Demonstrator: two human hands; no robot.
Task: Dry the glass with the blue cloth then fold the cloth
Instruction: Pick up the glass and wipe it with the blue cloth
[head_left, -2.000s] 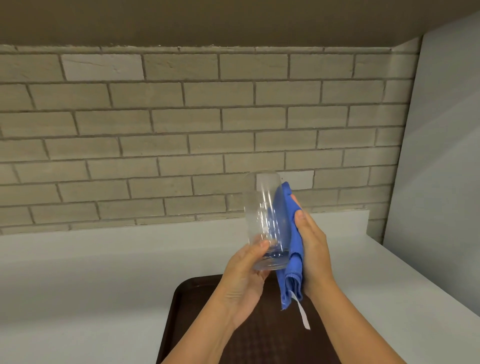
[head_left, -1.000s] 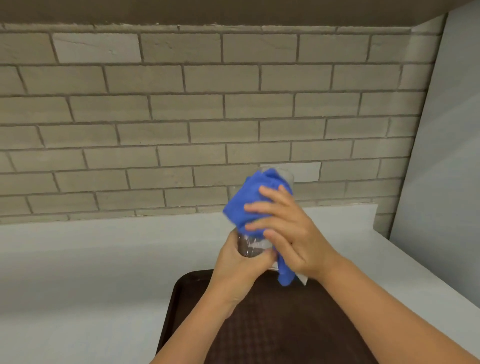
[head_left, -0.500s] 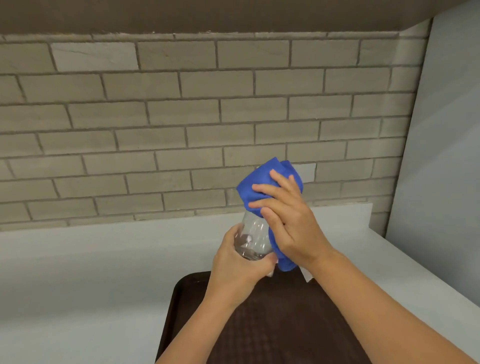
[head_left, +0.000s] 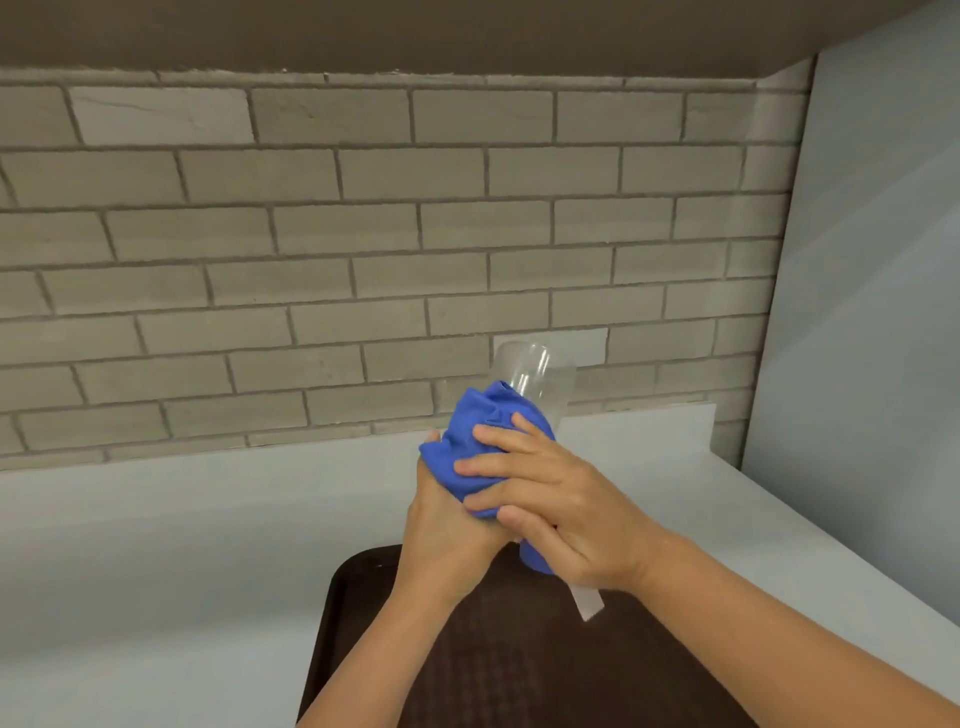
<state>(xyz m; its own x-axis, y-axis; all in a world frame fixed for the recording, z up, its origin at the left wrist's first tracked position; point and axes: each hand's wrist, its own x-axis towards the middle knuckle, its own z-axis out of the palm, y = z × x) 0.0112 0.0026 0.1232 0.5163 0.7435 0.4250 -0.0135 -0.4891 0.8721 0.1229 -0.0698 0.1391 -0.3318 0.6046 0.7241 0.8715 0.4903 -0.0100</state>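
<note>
Blue cloth wraps the glass; right hand's spread fingers should press evenly while the left hand grips its base.

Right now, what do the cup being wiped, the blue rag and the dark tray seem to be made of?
The glass looks like clear glass, possibly hard plastic: the brick shows through it and it carries bright glints. The blue cloth seems a soft, matte woven fabric, perhaps microfibre, since it bunches into folds under the right hand. The tray looks like dark brown moulded plastic with a fine gridded, non-slip surface.
</note>
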